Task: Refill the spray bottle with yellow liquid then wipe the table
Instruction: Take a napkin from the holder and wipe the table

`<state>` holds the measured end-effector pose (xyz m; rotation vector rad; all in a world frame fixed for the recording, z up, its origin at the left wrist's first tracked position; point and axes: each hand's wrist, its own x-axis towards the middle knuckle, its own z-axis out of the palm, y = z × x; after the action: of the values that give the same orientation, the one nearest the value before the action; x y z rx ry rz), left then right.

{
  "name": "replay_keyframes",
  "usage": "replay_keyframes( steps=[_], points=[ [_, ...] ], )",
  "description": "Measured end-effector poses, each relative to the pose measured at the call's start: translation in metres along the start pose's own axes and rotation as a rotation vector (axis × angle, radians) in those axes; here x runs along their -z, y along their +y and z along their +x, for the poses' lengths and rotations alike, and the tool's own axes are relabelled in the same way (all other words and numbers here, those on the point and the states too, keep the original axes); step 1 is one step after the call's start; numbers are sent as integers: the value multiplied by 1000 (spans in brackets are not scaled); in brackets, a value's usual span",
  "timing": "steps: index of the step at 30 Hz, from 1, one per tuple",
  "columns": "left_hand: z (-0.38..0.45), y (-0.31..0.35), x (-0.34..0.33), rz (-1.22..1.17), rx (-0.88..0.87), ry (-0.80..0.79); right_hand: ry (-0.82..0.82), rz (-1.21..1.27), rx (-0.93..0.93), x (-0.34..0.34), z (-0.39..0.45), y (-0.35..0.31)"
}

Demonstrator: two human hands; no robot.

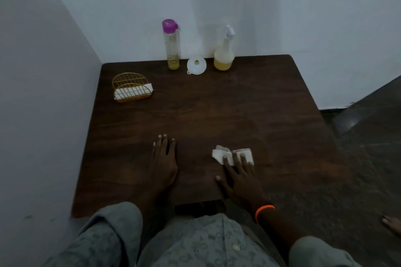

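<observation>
Right hand [239,176] flat on the dark wooden worktop [217,110], near edge, right of centre. Grip open: fingers spread and extended, fingertips [243,156] pressing down on a crumpled white tissue [225,154], not pinching it. Thumb splayed left, off the tissue. Orange band [263,212] on that wrist.

Left hand [165,162] palm-down on the worktop, near centre, fingers straight and close together, grip open, holding nothing. Well apart from the tissue.

Far edge, against the wall: spray bottle [224,50] upright, nozzle on, yellow liquid in its lower part. White funnel [196,64] just left of it, lying on the worktop. Left of that, a clear bottle with purple cap [171,44], a little yellow liquid at the bottom.

Far left: gold wire napkin holder [131,88] with white napkins in it.
</observation>
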<state>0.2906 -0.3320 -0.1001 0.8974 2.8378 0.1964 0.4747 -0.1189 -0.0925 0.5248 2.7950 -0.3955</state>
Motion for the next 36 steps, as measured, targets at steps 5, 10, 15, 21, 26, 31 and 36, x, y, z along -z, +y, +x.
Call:
replay_keyframes(
  steps=[5, 10, 15, 21, 26, 31, 36],
  points=[
    [-21, -5, 14, 81, 48, 112, -36, -5, 302, -25, 7, -82],
    [-32, -9, 8, 144, 156, -14, -129, -112, 634, -52, 7, -118],
    [-41, 3, -3, 90, 171, -9, -112, -117, 597, -36, 5, -84],
    [-34, 50, -7, 28, 88, 66, -18, -29, 257, -14, -18, -2],
    [-26, 76, -14, 59, 42, 65, 9, 53, -8, 0, -49, 53],
    [-30, 81, -14, 61, 24, 81, -57, 70, -40, 1, -51, 37],
    [-46, 68, -10, 49, 99, 106, -59, 47, 141, -17, -41, -13]
  ],
)
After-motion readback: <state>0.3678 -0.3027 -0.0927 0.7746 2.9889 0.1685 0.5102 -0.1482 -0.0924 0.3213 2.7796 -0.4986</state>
